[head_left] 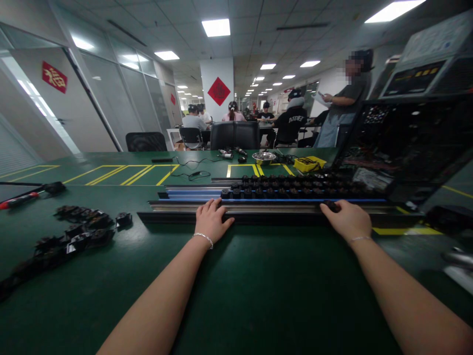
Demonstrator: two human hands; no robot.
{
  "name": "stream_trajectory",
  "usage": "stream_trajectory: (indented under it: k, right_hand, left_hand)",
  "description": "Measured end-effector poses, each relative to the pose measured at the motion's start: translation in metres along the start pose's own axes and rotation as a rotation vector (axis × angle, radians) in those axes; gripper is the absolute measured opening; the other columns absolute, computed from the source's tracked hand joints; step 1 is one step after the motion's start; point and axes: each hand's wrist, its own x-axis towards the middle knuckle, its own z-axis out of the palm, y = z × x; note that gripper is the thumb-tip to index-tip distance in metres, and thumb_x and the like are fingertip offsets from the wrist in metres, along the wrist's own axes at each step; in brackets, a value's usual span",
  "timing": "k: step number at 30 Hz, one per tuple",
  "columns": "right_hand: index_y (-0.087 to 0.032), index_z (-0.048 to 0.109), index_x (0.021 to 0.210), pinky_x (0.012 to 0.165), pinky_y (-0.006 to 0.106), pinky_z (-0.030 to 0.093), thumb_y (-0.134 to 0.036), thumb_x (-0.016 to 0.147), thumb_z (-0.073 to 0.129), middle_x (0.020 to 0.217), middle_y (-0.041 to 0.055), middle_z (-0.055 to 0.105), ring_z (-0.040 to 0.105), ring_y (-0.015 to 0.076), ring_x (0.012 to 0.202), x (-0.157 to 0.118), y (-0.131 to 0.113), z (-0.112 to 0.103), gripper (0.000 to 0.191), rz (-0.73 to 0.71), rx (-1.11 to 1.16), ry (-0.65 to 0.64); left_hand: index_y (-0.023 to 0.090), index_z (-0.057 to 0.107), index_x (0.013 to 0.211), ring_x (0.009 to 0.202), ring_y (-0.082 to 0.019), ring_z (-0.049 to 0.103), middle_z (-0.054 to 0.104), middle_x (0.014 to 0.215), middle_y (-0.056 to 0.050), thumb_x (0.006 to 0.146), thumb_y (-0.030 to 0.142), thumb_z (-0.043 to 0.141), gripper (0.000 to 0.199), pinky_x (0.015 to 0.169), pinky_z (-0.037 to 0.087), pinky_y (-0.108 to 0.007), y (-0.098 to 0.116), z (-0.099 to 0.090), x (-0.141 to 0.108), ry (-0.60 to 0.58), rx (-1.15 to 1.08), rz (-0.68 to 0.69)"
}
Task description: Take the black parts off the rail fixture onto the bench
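Note:
A long black-sided metal rail (173, 217) lies crosswise in front of me. My left hand (212, 222) rests on it with the fingers stretched and the thumb out, and nothing shows in its grasp. Farther right, my right hand (350, 220) has its thumb and fingers closed around a small black block (330, 206) at the rail's channel. The block's underside is hidden, so I cannot tell how it sits there. Just behind lies a rail with a blue strip (185, 195), where a row of black blocks (271, 193) stands; more blocks line the rails beyond.
Loose black parts (90, 236) lie in a heap on the green table (258, 296) at left, near a red-handled tool (20, 200). A metal bowl (263, 158) and a yellow bin (309, 163) stand behind the rails. A dark rack (406, 143) rises at right. Several people sit or stand beyond.

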Motion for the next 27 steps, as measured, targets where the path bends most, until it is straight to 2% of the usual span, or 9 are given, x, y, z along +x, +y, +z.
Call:
stream_trajectory:
  k: [8, 27]
  right_hand:
    - [-0.017, 0.063, 0.083, 0.063, 0.035, 0.040, -0.061, 0.074, 0.042, 0.079, 0.0128, 0.064, 0.058, 0.0277, 0.077, -0.0011, -0.0031, -0.0007, 0.049, -0.010, 0.016, 0.000]
    - [-0.019, 0.059, 0.073, 0.059, 0.034, 0.038, -0.061, 0.076, 0.042, 0.071, 0.0099, 0.061, 0.055, 0.0248, 0.070, -0.0031, -0.0051, 0.0009, 0.046, -0.124, 0.042, 0.038]
  left_hand:
    - [0.028, 0.064, 0.096, 0.128, -0.028, 0.035, 0.046, 0.137, -0.003, 0.079, 0.055, 0.048, 0.036, 0.099, 0.029, -0.046, -0.0010, 0.0019, -0.0002, 0.011, 0.003, 0.009]
    - [0.029, 0.064, 0.097, 0.128, -0.027, 0.033, 0.044, 0.139, -0.002, 0.079, 0.055, 0.049, 0.035, 0.100, 0.028, -0.045, 0.0012, -0.0011, 0.0003, -0.015, 0.013, -0.008]
